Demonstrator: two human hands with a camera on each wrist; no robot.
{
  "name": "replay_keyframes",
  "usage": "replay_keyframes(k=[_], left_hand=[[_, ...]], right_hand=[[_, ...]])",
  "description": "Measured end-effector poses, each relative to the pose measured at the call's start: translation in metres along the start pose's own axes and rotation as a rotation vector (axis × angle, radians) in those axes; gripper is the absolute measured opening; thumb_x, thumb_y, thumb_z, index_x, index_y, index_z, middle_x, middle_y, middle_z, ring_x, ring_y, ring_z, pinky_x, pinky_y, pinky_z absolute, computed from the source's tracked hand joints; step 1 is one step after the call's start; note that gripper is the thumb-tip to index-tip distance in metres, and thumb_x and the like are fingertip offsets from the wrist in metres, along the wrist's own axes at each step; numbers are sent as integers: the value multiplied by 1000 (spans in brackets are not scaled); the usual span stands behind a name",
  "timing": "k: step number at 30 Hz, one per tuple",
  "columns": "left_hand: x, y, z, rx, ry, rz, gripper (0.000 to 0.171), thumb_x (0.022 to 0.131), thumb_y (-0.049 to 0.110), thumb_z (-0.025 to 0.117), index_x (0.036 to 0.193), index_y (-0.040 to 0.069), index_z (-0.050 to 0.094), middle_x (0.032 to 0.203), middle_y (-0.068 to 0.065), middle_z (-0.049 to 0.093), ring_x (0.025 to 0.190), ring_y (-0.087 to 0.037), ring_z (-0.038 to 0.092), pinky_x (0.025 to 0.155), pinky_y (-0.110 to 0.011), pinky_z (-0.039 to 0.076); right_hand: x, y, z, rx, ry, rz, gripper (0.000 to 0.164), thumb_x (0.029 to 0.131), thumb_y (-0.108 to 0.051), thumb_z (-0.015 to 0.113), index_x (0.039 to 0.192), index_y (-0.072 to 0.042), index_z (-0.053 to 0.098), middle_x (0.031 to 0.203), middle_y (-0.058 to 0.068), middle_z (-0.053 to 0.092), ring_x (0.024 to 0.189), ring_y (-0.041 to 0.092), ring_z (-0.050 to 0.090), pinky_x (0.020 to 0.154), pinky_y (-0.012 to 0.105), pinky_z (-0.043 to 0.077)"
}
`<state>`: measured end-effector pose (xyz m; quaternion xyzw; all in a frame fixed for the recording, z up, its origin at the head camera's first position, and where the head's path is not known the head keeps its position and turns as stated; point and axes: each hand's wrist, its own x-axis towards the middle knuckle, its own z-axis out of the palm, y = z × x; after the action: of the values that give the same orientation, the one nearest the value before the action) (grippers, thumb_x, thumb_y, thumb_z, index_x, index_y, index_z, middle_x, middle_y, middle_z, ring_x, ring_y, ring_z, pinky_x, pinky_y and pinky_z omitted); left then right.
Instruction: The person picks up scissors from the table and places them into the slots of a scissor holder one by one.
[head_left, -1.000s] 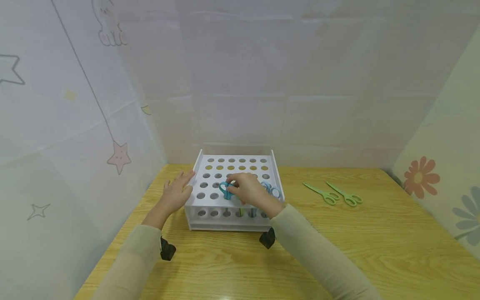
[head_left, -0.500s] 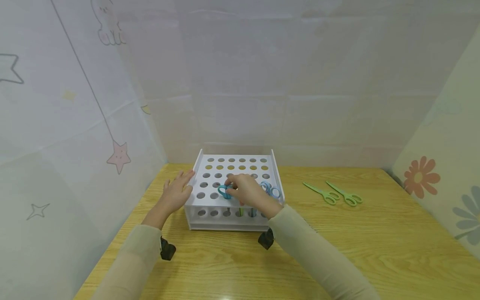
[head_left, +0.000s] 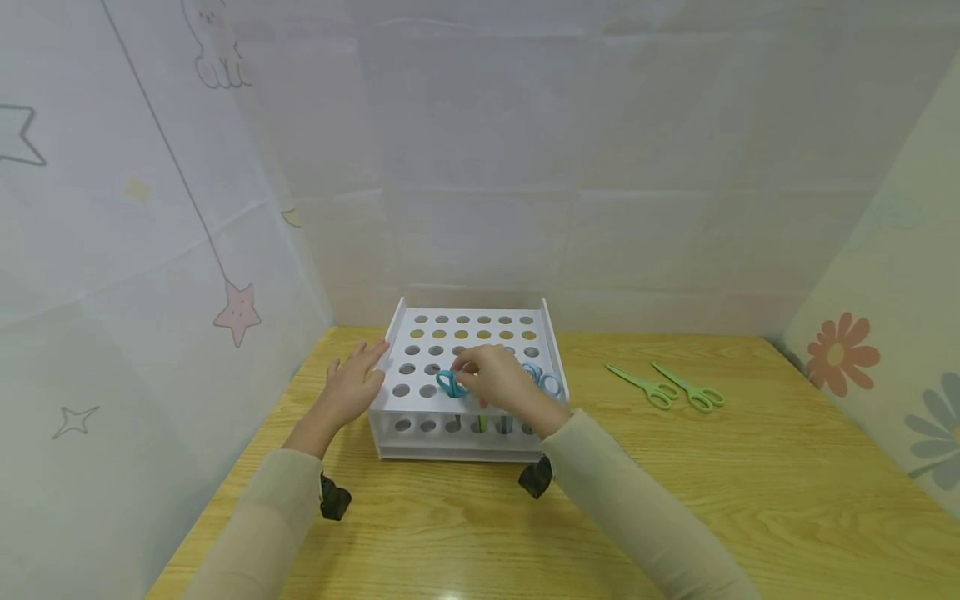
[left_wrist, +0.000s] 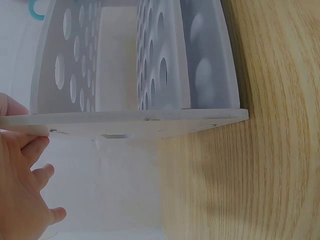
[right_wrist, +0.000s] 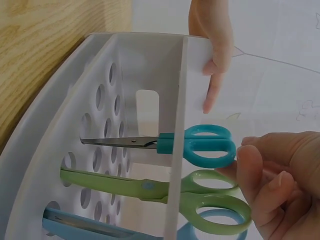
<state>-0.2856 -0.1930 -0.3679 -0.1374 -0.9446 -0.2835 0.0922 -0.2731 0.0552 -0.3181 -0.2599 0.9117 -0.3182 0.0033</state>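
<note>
A white rack with rows of round holes stands on the table. My left hand holds its left side wall, thumb inside and fingers outside in the left wrist view. My right hand pinches the handle end of teal scissors; their blades go down through the top panel, tip at a hole in the lower panel. Beside them stand green scissors, handles close to my right fingers, and light blue scissors. More light blue handles show at the rack's right front in the head view.
Two light green scissors lie on the wooden table right of the rack. A curtain with printed drawings hangs behind and at both sides.
The teal handle has shifted and turned slightly under my right fingers. My left hand and the rack stay in place.
</note>
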Motion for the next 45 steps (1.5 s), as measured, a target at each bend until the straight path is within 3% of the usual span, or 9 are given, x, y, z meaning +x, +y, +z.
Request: replay_keyframes(k=[8,17,28,33,40,45], left_hand=[[-1,2,-1,-4,-5,-4,52,91,16,34,143,6,33,147,-9,28,137,-33,12,102,-61,-3],[-1,0,-2,-7,-1,3,52,92,16,34,143,6,34,147,-10,29,136,-33,13,101,-61,-3],[-2,0,-3,-5,-11,-5,52,92,18,34,143,7,33,148,-9,28,137,-33,12,102,-61,-3],[-2,1,-3,-7,-13,-9,53,92,18,34,143,7,33,148,-8,27,137,-33,11,102,-61,-3],[-2,1,-2,-14,-13,-13,52,92,18,34,143,7,33,148,-8,28,137,-32,11,102,-60,-4],[-2,1,-3,-9,-7,-5,53,91,17,33,143,6,33,147,-9,28,136,-34,12,102,-61,-4]], right_hand=[[-4,3,-19,96,57,28,22,90,-14,58,110,-9,65,92,6,67,47,26,59,38,24,39],[-6,20,-46,154,163,1,25,88,-13,61,112,-5,63,91,14,68,48,33,58,38,26,39],[-12,36,-69,190,214,4,31,89,-11,60,119,-2,59,92,16,66,53,38,56,39,26,40],[-16,43,-79,175,237,28,33,89,-13,60,120,-3,58,93,17,66,54,37,57,40,27,42],[-19,52,-91,160,270,99,33,90,-15,59,121,-5,58,96,16,65,50,21,56,46,30,47],[-22,60,-99,161,275,121,36,90,-18,60,123,-5,56,100,17,64,52,20,57,50,34,50]])
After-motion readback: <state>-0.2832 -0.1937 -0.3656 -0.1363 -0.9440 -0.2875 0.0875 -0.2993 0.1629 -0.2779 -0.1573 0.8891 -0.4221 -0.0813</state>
